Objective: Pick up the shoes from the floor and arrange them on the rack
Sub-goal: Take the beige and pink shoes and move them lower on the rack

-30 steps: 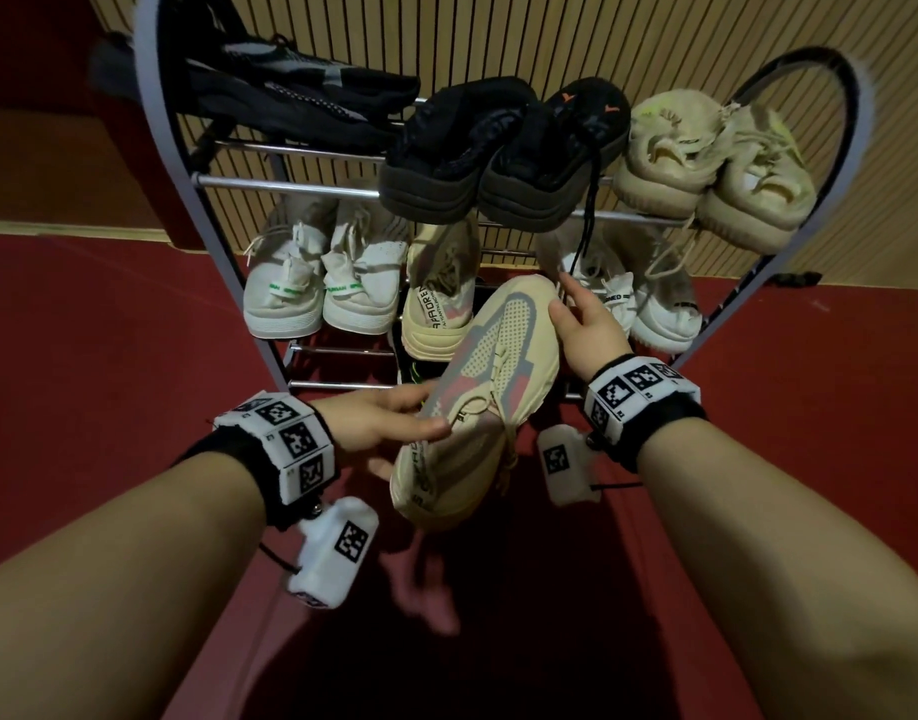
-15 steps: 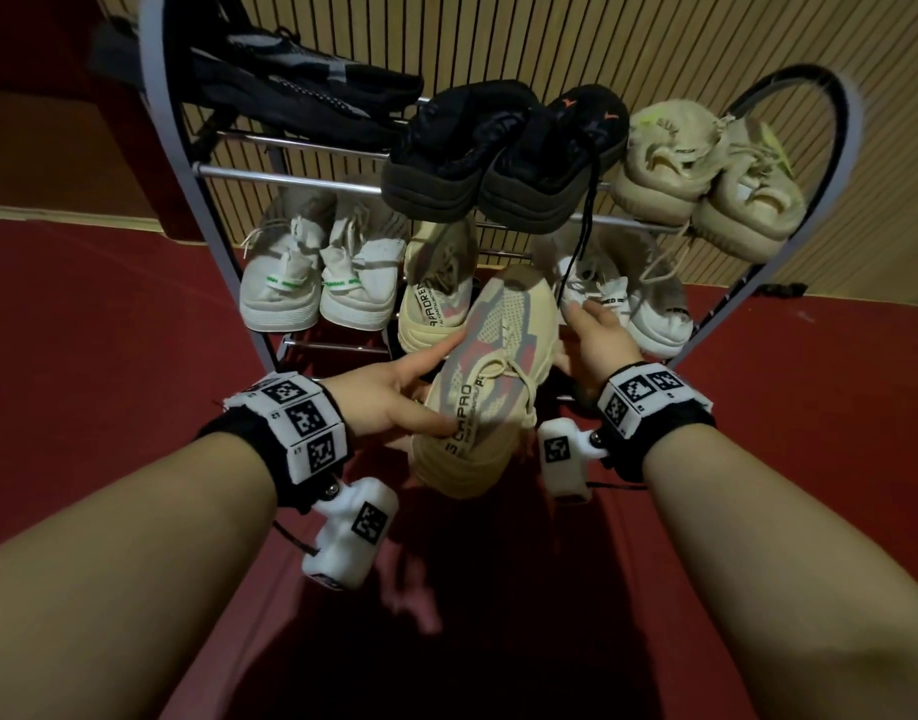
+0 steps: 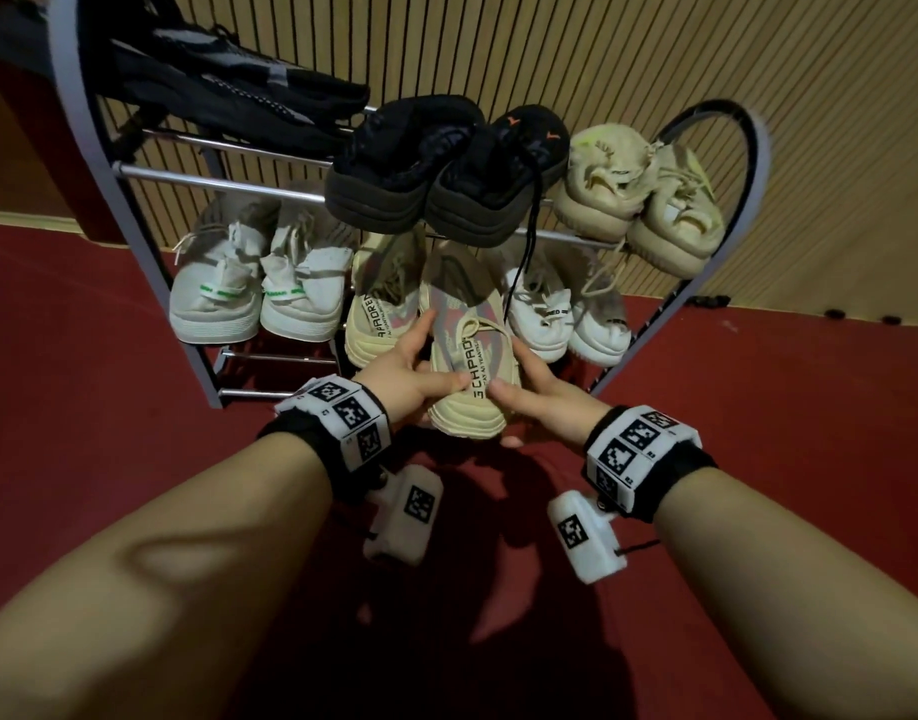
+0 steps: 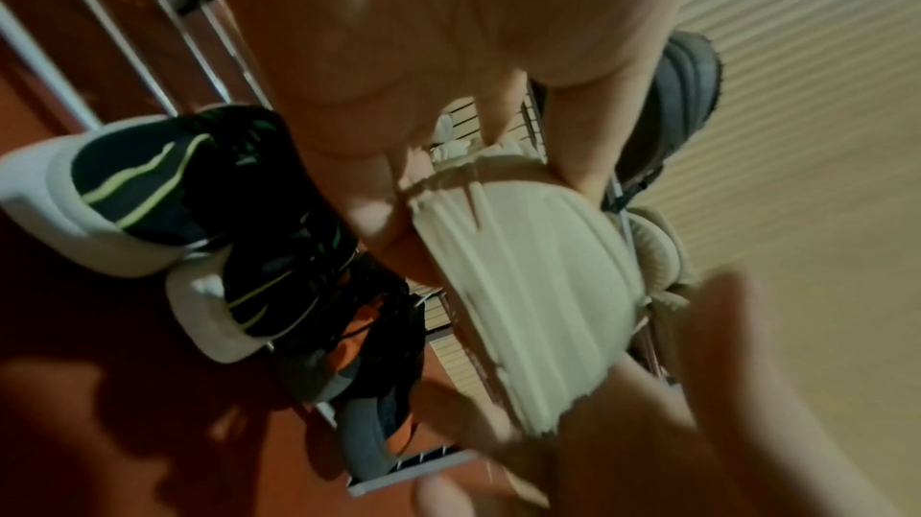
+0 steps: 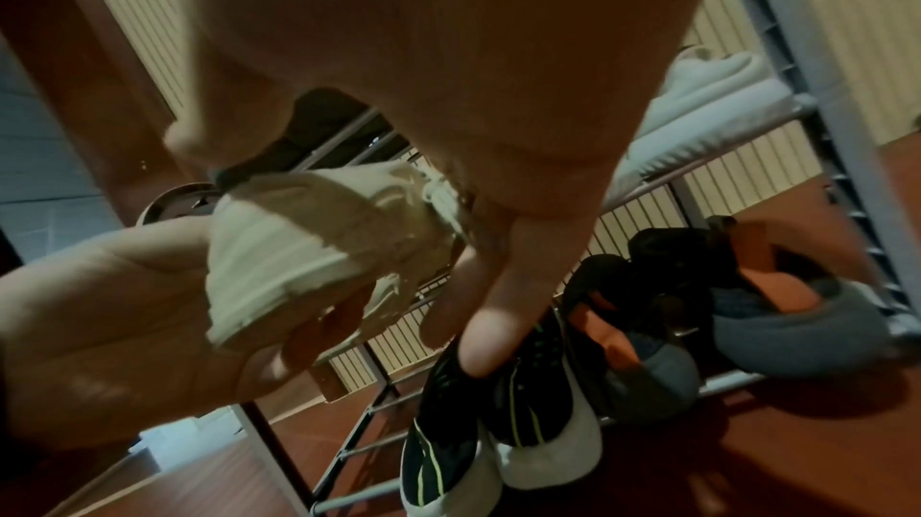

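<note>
A beige knit shoe with a pink-grey pattern and black lettering points toe-first into the middle shelf of the metal rack, right beside its mate. My left hand grips its heel from the left, thumb on top and index finger along the side. From the right, my right hand grips the same heel. The left wrist view shows the pale ribbed sole. In the right wrist view the heel sits between both hands. The shoe's toe is hidden under the upper shelf.
On the middle shelf are a white pair with green tabs and another white pair. Above sit black shoes, a beige pair and dark trainers. Black-green shoes fill the bottom shelf. Red floor surrounds the rack.
The beige shoe has moved forward and straightened, toe going into the middle shelf beside its mate. My right hand slid from the toe back to the heel; my left stayed on the shoe.
</note>
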{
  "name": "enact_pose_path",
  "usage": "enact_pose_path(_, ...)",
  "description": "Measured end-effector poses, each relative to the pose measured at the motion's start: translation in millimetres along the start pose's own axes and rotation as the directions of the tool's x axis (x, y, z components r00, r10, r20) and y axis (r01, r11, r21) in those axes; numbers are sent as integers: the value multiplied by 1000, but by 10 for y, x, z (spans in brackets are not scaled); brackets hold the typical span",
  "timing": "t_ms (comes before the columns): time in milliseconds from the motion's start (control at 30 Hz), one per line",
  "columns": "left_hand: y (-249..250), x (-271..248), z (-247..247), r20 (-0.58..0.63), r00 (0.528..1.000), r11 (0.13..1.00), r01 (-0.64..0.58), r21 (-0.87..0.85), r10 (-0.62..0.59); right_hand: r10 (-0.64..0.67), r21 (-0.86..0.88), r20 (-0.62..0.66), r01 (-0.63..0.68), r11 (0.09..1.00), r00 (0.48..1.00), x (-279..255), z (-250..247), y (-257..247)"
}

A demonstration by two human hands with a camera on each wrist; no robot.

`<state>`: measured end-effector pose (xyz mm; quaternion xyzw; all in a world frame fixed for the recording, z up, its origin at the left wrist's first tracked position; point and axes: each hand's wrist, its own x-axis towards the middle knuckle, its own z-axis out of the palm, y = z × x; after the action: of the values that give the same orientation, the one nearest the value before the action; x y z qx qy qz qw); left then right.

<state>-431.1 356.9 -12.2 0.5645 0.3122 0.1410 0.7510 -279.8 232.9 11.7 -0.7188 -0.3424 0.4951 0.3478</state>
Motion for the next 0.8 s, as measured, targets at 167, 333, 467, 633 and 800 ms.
enact_pose_path(167, -46, 130, 21, -105, 994, 1000, -11, 15, 13, -70, -171, -65, 58, 984, 995, 16, -35, 55)
enact_pose_path(333, -33, 122, 44, -74, 997, 999, 8, -37, -10, -181, -144, -192, 154, 977, 965, 198, 125, 127)
enact_pose_path(467, -43, 143, 7, -11, 1000, 991, 11, -134, -13, -214, -211, -280, 157, 965, 936, 399, 234, 263)
enact_pose_path(633, -128, 172, -57, -2, 996, 993, 85, -78, -86, -250, -356, -336, 123, 926, 908, 430, 207, 228)
enact_pose_path(800, -151, 193, -9, -14, 990, 986, 139, -93, -140, -262, -378, -336, 125, 917, 905, 514, 198, 294)
